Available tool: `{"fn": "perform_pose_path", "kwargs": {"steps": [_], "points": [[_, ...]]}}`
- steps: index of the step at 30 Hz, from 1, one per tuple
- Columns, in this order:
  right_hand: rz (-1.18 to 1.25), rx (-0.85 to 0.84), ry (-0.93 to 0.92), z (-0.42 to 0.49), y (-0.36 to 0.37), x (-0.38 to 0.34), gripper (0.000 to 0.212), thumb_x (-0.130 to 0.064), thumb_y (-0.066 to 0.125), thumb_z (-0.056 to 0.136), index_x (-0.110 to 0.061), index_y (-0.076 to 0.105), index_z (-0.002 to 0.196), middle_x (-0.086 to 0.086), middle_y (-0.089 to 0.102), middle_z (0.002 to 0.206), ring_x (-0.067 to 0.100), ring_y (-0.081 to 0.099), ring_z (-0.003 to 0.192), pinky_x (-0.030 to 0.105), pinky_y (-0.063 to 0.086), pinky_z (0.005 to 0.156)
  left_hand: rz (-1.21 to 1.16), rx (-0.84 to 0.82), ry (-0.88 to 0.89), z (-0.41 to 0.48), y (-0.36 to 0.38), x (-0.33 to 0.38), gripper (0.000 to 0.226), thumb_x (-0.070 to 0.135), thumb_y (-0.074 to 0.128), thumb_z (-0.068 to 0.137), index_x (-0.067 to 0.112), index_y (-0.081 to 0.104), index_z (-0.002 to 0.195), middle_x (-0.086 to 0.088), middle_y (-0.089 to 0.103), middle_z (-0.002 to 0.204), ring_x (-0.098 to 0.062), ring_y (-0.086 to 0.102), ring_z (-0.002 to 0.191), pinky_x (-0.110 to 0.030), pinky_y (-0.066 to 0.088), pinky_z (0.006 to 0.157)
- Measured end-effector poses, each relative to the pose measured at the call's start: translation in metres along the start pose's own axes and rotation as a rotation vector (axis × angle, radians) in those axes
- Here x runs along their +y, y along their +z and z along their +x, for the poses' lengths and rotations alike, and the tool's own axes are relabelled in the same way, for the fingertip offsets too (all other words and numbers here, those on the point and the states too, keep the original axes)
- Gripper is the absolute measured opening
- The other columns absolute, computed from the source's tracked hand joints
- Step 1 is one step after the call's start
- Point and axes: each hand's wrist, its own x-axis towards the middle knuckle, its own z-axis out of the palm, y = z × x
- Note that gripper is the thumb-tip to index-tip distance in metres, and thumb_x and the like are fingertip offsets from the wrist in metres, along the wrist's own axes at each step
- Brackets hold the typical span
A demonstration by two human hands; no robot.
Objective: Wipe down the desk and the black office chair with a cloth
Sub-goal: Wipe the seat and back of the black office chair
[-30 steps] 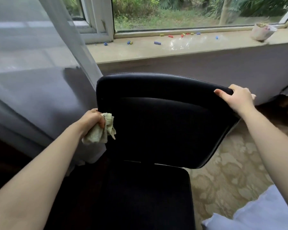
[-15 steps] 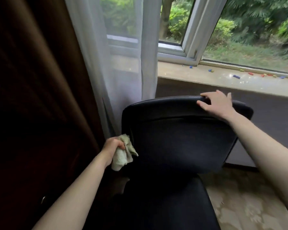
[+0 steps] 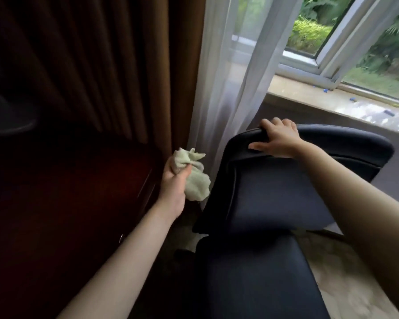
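Black office chair (image 3: pixel 274 192) seat nearest | left hand (image 3: pixel 174 180) clenched round bunched cloth (image 3: pixel 197 183), just beside backrest's left edge (likely poised to wipe) | right hand (image 3: pixel 278 141) grasps backrest top, apparently steadying it | sheer curtain (image 3: pixel 228 88) behind.

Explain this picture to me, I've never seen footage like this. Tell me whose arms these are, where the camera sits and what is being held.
No machine here: a person wears one wide-angle camera on the head, so you look down along their arms. The left hand grips a crumpled pale cloth beside the black office chair. The right hand grips the top edge of the chair's backrest. At left is dark wooden furniture, likely the desk. Behind hang a sheer white curtain and a brown curtain; coloured bits lie on the windowsill.
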Motion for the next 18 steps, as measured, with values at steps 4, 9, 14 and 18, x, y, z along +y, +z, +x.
{"fn": "perform_pose_path", "kwargs": {"steps": [4,9,14,18], "points": [[-0.009,0.064,0.036,-0.002,0.002,0.005,0.060,-0.057,0.061,0.080,-0.016,0.046,0.121,0.016,0.047,0.118,0.034,0.039,0.115,0.037,0.022,0.102,0.190,-0.078,0.260,0.005,0.023,-0.023,0.047,-0.002,0.058,0.086,0.032,0.053,0.120,0.005,0.057,0.128,-0.006,0.053,0.117,-0.024,0.041,0.102],[0.022,0.150,0.013,0.003,0.014,0.009,0.059,-0.056,0.062,0.079,-0.017,0.048,0.121,0.015,0.046,0.118,0.035,0.038,0.115,0.038,0.022,0.103,0.446,-0.002,0.448,0.012,0.050,-0.117,0.062,-0.017,0.046,0.079,0.008,0.043,0.136,0.014,0.042,0.133,0.004,0.039,0.126,-0.012,0.024,0.109],[0.099,0.244,0.010,0.003,0.021,0.014,0.068,-0.068,0.051,0.065,-0.019,0.050,0.113,0.005,0.042,0.104,0.031,0.036,0.113,0.036,0.022,0.101,0.430,0.060,0.083,0.015,0.021,-0.193,0.059,0.005,0.047,0.088,0.029,0.034,0.140,-0.001,0.050,0.133,-0.009,0.047,0.121,-0.018,0.036,0.104],[0.182,0.347,0.007,0.003,0.029,0.018,0.069,-0.065,0.049,0.063,-0.021,0.053,0.115,0.005,0.044,0.108,0.028,0.035,0.115,0.036,0.019,0.103,0.485,0.063,-0.373,0.005,-0.009,-0.244,0.039,0.018,0.036,0.100,0.021,0.032,0.139,-0.006,0.046,0.130,-0.029,0.041,0.130,-0.033,0.030,0.108]]}}
